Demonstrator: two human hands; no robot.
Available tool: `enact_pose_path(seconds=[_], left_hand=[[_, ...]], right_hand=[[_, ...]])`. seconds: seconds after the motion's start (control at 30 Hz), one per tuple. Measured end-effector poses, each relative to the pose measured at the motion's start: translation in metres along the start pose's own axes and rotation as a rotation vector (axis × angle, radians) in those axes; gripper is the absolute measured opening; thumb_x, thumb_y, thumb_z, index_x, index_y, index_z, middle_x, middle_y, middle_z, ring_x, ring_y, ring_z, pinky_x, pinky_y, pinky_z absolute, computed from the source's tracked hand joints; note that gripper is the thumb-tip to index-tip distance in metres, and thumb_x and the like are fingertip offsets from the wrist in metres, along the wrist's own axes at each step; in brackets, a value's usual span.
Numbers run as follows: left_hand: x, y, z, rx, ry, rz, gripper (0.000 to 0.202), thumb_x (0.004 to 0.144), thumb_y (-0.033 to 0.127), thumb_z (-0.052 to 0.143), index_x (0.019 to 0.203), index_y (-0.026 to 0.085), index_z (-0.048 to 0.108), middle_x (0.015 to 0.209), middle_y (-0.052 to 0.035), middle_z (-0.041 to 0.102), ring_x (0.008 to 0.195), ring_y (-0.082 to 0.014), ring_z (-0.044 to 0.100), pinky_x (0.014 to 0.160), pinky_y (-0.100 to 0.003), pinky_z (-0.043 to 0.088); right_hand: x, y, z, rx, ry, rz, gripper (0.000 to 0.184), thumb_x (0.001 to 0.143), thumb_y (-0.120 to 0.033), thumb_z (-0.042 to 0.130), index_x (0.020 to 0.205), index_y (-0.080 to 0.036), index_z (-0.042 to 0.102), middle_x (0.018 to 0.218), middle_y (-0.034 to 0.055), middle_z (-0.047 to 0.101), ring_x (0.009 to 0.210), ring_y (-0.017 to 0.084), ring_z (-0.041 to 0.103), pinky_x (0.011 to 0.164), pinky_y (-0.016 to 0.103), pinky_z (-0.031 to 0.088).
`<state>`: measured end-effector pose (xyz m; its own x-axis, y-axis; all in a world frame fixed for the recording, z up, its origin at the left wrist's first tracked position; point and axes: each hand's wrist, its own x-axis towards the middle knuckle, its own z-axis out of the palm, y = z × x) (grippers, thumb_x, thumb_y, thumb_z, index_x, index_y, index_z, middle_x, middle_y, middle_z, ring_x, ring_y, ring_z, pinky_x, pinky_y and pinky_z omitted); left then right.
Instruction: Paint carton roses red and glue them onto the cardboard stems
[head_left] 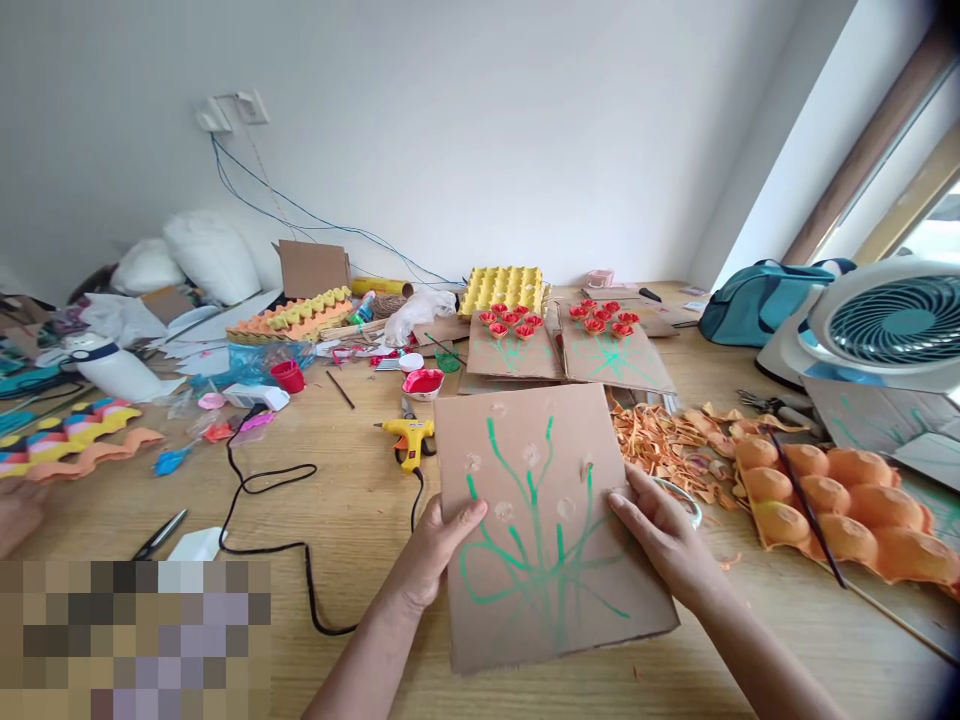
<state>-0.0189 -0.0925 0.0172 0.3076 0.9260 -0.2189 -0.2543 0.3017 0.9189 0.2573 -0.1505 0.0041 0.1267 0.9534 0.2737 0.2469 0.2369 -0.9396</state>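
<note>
A square sheet of brown cardboard (540, 520) painted with green stems and dotted with several glue blobs lies tilted in front of me on the wooden table (352, 500). My left hand (439, 550) grips its left edge, thumb on top. My right hand (664, 540) grips its right edge, fingers curled over the painted face. A yellow glue gun (407, 440) with a black cord rests just beyond the sheet's upper left corner.
Two finished cardboard sheets with red egg-carton flowers (514, 345) (611, 345) lie farther back. An orange egg tray (832, 510) with a brush across it and orange scraps (667, 445) sit right. A fan (892, 320), blue bag (757, 300), red paint bowl (422, 383), scissors (159, 535) and another person's hand (19, 510) surround them.
</note>
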Motion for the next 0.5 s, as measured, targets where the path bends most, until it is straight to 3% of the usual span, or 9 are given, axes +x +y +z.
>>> enact_pose_path(seconds=[0.1, 0.23, 0.4, 0.5], left_hand=[[-0.004, 0.002, 0.005, 0.061, 0.098, -0.025, 0.061, 0.063, 0.049, 0.091, 0.109, 0.016, 0.069, 0.102, -0.0097, 0.081, 0.096, -0.0289, 0.076, 0.083, -0.037, 0.059], [-0.007, 0.0, 0.006, 0.154, 0.11, -0.046, 0.061, 0.064, 0.052, 0.089, 0.109, 0.015, 0.068, 0.103, -0.0118, 0.08, 0.1, -0.0307, 0.074, 0.086, -0.039, 0.059], [-0.005, -0.007, 0.001, 0.307, 0.059, 0.005, 0.057, 0.073, 0.054, 0.081, 0.112, 0.015, 0.07, 0.107, -0.0132, 0.08, 0.105, -0.0317, 0.072, 0.09, -0.04, 0.057], [-0.004, -0.01, -0.002, 0.352, 0.025, 0.031, 0.054, 0.076, 0.055, 0.078, 0.112, 0.015, 0.071, 0.106, -0.0118, 0.08, 0.104, -0.031, 0.072, 0.09, -0.04, 0.056]], right_hand=[[0.0, 0.003, 0.0, -0.174, 0.13, -0.11, 0.039, 0.097, -0.045, 0.06, 0.132, -0.029, 0.06, 0.12, 0.0093, 0.07, 0.102, 0.025, 0.069, 0.085, 0.04, 0.059], [-0.001, 0.003, -0.004, -0.419, 0.312, -0.278, 0.029, 0.09, -0.037, 0.071, 0.117, -0.028, 0.064, 0.11, 0.0075, 0.062, 0.098, 0.025, 0.06, 0.085, 0.042, 0.052], [-0.003, -0.004, 0.0, -0.613, 0.235, -0.398, 0.021, 0.087, -0.03, 0.076, 0.107, -0.029, 0.069, 0.094, 0.0035, 0.062, 0.085, 0.023, 0.057, 0.078, 0.041, 0.044], [-0.001, -0.006, 0.003, -0.651, 0.182, -0.433, 0.006, 0.092, -0.023, 0.07, 0.096, -0.026, 0.065, 0.086, 0.0015, 0.061, 0.078, 0.02, 0.056, 0.073, 0.037, 0.043]])
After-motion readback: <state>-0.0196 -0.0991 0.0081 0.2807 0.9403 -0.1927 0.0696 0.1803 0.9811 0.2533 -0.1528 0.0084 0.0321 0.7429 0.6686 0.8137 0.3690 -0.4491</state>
